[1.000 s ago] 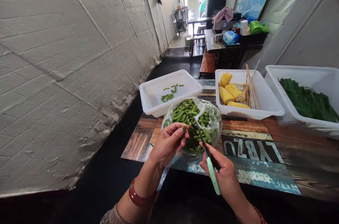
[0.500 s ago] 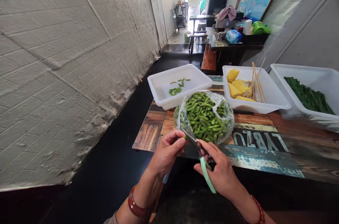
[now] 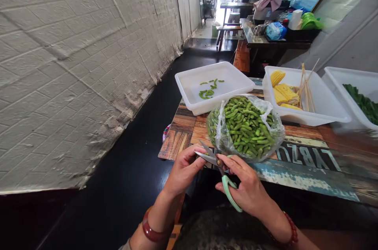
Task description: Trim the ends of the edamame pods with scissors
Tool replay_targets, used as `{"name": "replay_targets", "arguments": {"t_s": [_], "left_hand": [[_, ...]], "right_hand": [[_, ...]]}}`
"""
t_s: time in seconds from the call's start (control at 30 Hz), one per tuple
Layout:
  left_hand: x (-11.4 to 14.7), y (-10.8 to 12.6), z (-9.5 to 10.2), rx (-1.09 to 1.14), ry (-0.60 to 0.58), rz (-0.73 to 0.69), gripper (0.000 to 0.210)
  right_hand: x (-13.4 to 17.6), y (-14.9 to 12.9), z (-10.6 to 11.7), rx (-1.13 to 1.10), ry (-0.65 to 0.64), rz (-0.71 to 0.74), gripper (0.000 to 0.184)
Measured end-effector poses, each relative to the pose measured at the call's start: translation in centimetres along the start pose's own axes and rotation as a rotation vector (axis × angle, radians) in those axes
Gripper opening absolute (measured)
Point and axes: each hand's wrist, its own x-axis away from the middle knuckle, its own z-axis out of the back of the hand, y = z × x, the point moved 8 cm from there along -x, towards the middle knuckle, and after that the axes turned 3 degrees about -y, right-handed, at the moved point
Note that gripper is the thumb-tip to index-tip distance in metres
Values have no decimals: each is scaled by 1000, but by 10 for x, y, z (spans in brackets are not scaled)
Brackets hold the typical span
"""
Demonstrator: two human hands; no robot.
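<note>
My right hand (image 3: 248,187) holds a pair of scissors (image 3: 229,194) with pale green handles, its blades spread and pointing left. At the blades, the fingers of my left hand (image 3: 184,169) are pinched together on an edamame pod, which they almost wholly hide. Just beyond both hands, an open clear plastic bag (image 3: 219,130) is full of green edamame pods (image 3: 246,124). Behind it stands a white plastic tub (image 3: 184,89) with several pods (image 3: 206,93) lying on its bottom.
Right of the bag, a second white tub (image 3: 330,110) holds corn pieces (image 3: 285,94) and wooden skewers (image 3: 304,88). A third tub (image 3: 351,112) contains dark green leaves (image 3: 362,102). The patterned wooden table (image 3: 177,136) carries these. A brick-patterned wall (image 3: 88,45) runs along the left.
The scissor blades have opened wider beside my left fingers, and the green pod tip seen there before is now hidden. The view has shifted, so the table things appear further right.
</note>
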Motion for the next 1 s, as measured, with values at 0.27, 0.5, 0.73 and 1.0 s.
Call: {"name": "replay_targets", "arguments": {"t_s": [0.27,0.5,0.73,1.0], "left_hand": [[1,-1,2,-49,-26,-19,15],[0,-3,-6,-29,-34,4,19],[1,-1,-14,-76,25,66,23],[-5,-7,-21,2,196,108,21]], "right_hand": [[1,2,-2,8,1,38,72],[4,2,5,16,14,56,72],[12,17,4,-20,39,52,56],[22,39,11,-289,149,-193,42]]}}
